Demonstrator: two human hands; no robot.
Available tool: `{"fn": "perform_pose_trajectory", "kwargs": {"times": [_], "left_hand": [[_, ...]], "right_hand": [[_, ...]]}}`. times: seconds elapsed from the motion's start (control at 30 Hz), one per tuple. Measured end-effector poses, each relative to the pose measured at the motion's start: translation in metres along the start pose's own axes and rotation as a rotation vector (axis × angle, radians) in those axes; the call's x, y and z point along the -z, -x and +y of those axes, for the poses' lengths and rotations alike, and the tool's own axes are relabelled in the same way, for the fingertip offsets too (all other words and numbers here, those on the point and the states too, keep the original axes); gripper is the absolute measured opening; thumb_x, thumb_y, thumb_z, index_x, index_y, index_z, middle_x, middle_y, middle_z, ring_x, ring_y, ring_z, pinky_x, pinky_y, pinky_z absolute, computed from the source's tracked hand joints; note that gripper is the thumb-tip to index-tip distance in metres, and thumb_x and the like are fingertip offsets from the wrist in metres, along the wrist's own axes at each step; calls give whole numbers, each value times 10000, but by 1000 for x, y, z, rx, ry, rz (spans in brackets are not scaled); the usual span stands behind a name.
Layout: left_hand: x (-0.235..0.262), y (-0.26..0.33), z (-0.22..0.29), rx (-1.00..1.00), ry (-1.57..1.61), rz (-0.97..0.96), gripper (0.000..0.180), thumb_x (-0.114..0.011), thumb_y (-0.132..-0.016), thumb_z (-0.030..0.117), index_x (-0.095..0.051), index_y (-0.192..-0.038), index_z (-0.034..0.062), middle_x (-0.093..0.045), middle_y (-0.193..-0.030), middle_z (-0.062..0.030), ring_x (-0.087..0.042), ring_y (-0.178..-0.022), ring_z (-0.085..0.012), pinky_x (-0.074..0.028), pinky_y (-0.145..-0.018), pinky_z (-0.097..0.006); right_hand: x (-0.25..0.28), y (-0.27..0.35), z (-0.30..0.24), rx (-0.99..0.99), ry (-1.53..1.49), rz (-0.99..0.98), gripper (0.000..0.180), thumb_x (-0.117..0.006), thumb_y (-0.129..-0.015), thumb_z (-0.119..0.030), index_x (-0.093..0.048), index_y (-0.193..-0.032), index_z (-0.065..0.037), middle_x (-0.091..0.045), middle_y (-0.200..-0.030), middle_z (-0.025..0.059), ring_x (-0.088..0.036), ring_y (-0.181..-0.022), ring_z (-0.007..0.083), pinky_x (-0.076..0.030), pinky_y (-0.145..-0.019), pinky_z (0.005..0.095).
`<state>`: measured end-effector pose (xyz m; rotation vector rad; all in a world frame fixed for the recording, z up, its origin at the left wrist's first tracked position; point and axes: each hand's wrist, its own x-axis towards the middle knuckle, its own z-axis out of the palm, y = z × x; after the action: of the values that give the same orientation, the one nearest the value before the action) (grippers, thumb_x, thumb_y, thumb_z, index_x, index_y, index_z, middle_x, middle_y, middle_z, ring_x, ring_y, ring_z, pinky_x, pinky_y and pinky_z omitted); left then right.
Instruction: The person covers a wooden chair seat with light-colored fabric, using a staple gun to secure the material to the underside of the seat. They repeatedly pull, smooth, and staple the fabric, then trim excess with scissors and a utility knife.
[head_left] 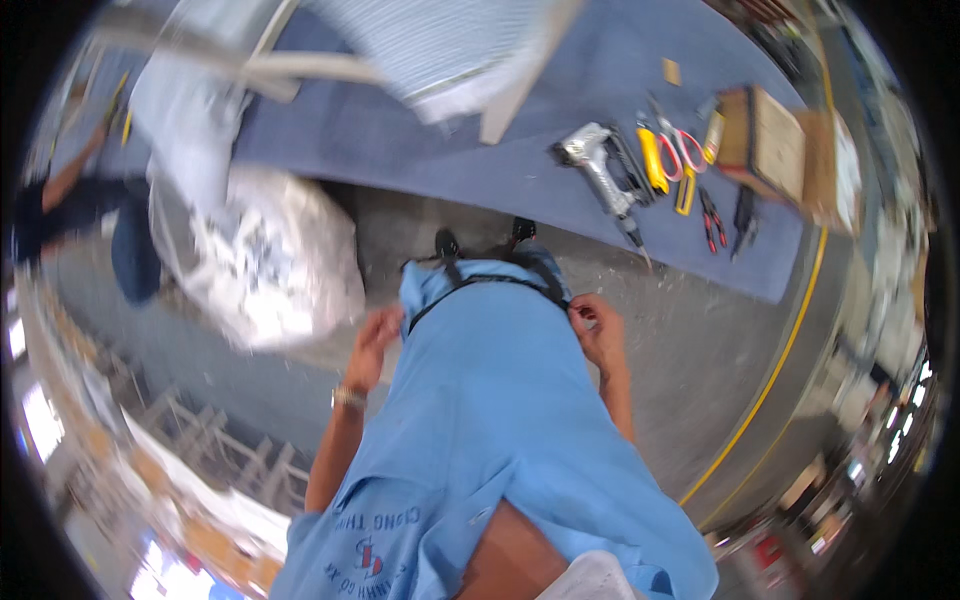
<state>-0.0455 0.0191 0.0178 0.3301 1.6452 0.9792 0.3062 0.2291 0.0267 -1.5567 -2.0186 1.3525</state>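
A black strap (480, 281) runs across the waist over my light blue shirt (490, 370). At its right end my right hand (600, 335) has its fingers curled and closed at the strap. My left hand (374, 340), with a wristwatch (349, 397) on its wrist, is beside the shirt's left edge. Its fingers are loosely bent and slightly blurred, and I see nothing held in them. On the blue-grey covered table (450, 150) ahead lies a metal staple gun (603, 170), nearest to my right hand among the tools.
Right of the staple gun lie scissors (682, 150), yellow cutters (652, 158), red-handled pliers (713, 222) and a cardboard box (762, 143). A pale frame with white woven material (450, 45) stands at the table's far side. A large bag of white scraps (270, 260) and another person (90, 215) are left.
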Motion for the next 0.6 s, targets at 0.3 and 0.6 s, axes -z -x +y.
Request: {"fn": "perform_pose_trajectory", "kwargs": {"times": [0.3,0.6], "left_hand": [[-161,-53,-24,-154,-284,474,347,-717,-884,339,-686,-830,-2,-648,-827,-132,-607,-727,-225,-471,-671,-350],[-181,-58,-112,273,623,670,491,-580,-970,502,-699,-1044,31,-629,-820,-18,-634,-710,-132,-524,-648,-318]], "right_hand": [[126,-115,73,-230,-107,-354,265,-649,-968,-267,-686,-1117,-51,-690,-971,59,-624,-845,106,-504,-769,279],[55,-194,47,65,182,-765,289,-635,-957,-270,-681,-1108,-28,-711,-920,119,-664,-848,189,-501,-774,311]]}}
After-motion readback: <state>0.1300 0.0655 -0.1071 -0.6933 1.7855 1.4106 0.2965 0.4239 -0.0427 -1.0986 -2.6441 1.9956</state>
